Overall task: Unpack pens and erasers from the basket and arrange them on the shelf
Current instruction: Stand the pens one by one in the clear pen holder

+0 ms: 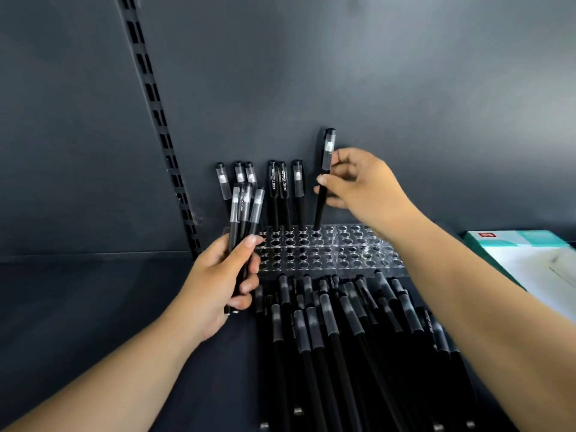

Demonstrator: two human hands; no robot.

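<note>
— What does the right hand point(358, 185) hold?

— One black pen point(324, 179), pinched at mid-barrel between thumb and fingertips. Its long axis runs nearly upright, cap end up and leaning slightly right, and its lower tip sits at a hole in the back row of the clear pen rack point(352, 254).

— And the left hand point(224, 282)?

— It is curled round a small bundle of pens point(244, 213), about three, gripped by the lower barrels. They point up and fan a little to the right, clear caps on top, just left of the rack.

— Where are the other pens?

— Between the two hands, six standing pens point(280, 191) are slotted in the rack's back row, upright with caps up. Nearer the person, below both hands, a loose pile of pens point(343, 338) lies flat on the dark shelf point(93, 300), long axes running toward the rack, caps at the far end.

— Anything else?

— Right of the right forearm lies a white and teal box point(526, 257). Above the left hand a slotted upright rail point(156, 120) climbs the back panel.
</note>
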